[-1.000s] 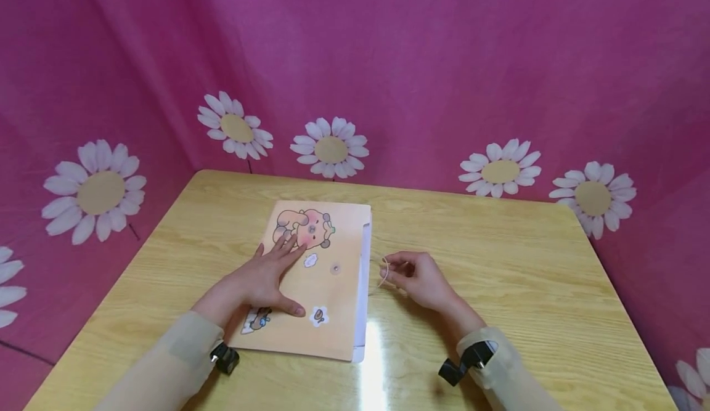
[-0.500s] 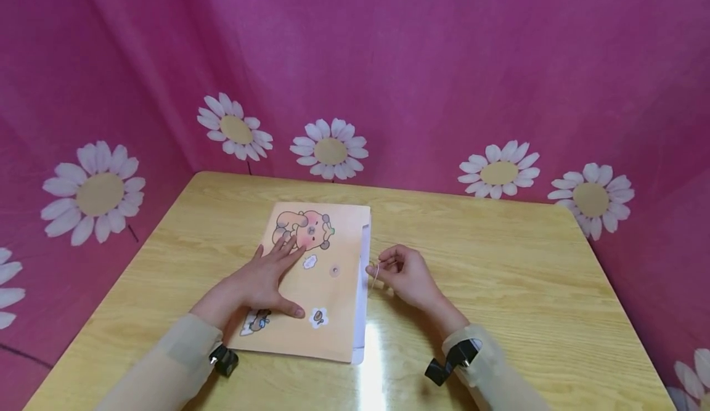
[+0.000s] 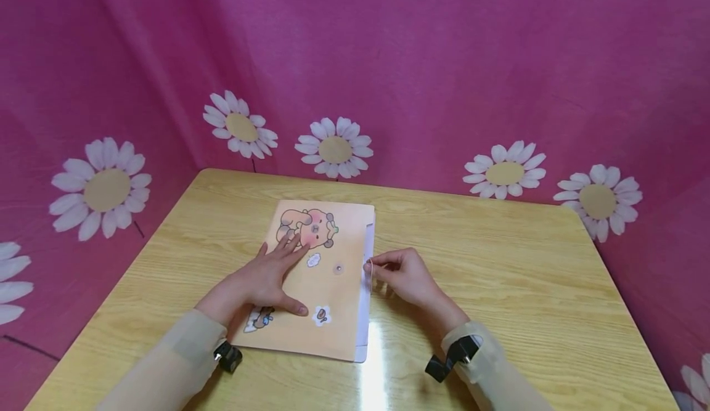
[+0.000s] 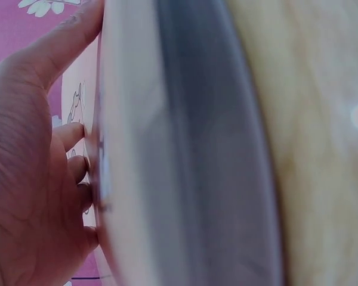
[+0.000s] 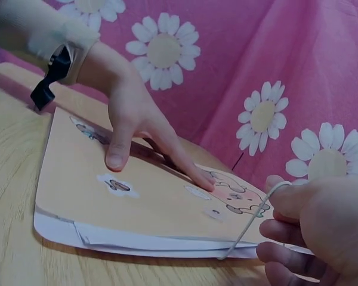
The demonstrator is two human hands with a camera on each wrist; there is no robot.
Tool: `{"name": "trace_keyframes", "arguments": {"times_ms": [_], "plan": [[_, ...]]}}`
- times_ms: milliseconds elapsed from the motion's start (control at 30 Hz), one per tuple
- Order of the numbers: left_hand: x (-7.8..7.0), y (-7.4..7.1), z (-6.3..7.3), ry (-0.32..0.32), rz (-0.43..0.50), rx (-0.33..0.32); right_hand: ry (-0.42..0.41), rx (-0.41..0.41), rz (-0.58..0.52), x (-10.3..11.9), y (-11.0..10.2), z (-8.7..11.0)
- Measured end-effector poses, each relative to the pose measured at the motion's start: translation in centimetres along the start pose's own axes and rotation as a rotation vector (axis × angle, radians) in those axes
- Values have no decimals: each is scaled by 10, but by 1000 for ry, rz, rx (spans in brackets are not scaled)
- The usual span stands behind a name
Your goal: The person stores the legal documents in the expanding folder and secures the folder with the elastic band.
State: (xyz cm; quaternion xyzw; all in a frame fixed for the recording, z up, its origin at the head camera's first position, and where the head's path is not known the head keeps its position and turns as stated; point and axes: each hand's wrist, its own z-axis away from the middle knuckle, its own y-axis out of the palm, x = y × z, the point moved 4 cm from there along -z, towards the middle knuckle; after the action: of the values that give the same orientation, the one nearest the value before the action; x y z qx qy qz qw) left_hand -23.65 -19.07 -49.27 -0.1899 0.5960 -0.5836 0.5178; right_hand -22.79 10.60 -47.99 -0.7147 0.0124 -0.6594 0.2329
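A peach file folder (image 3: 344,331) printed with cartoon bears lies flat, with white paper or lining showing along its right edge. My left hand (image 3: 266,281) rests on its cover, fingers spread. At the folder's right edge, my right hand (image 3: 407,275) holds a thin white cord (image 5: 246,227). In the right wrist view the cord runs from the edge up over a fingertip; part of it is hidden by the hand. A small round button (image 3: 339,268) sits on the cover, left of the right hand. The left wrist view shows the folder's side (image 4: 227,149) blurred and close.
The folder lies on a wood-grain table (image 3: 499,263), its surface extending to the right. A pink curtain (image 3: 388,78) with white daisies surrounds the table at the back and sides. Each wrist wears a black strap-mounted camera (image 3: 228,357).
My right hand has moved left to the folder's edge, bringing the cord with it; the loop that stood out from the fingers now lies close to the edge. The left hand stays put.
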Motion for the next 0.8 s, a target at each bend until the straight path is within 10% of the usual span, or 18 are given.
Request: {"name": "trace_keyframes", "arguments": {"times_ms": [800], "plan": [[0, 1, 1, 3, -3, -7, -124, 141, 42, 3, 9, -22]]}}
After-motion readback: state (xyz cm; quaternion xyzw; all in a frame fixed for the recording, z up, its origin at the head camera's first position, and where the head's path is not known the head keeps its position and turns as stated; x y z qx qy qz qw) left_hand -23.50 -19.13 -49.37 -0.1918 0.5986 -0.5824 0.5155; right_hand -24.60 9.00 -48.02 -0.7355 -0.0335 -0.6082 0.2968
